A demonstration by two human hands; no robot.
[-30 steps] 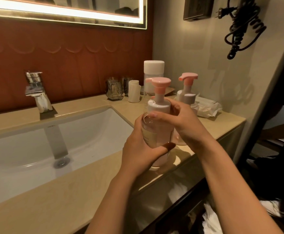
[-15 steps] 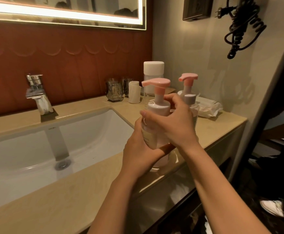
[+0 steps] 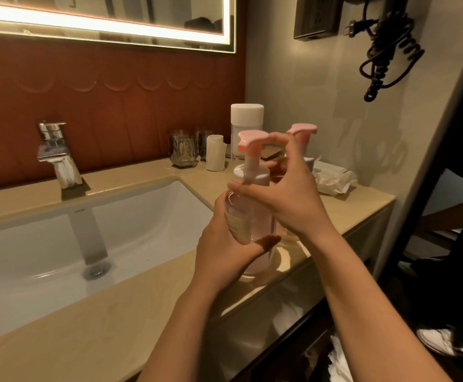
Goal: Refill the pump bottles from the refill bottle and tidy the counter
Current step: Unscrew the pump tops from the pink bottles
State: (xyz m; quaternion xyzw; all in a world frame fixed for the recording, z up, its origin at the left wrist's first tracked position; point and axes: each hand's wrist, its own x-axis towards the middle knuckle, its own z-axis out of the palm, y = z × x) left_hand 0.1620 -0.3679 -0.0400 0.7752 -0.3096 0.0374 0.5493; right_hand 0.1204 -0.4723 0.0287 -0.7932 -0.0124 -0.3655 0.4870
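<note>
Beside a white sink [image 3: 45, 238], a beige stone counter [image 3: 109, 318] runs along a dark red wall [image 3: 114, 100]. A bright lit mirror [image 3: 100, 15] hangs above and a shiny metal tap [image 3: 56, 153] stands at the back.

A clear pink pump bottle with a pink top [image 3: 252, 216] stands upright near the counter's front edge, just right of the sink. The person's left hand [image 3: 222, 252] wraps round the bottle's middle, thumb across the front. The right hand [image 3: 293, 205] grips the white collar under the pump, with one finger lifted up by the pink top.

Just behind, partly hidden by the right hand, stands a second pump bottle with a pink top [image 3: 302, 132]. A tall clear bottle with a white cap [image 3: 246, 117] stands behind both. Two glass cups [image 3: 183, 150] and a small white roll [image 3: 215, 157] sit by the back wall. A crumpled white packet [image 3: 335, 179] lies to the right. A black curly cord [image 3: 387, 53] hangs up high on the right.
</note>
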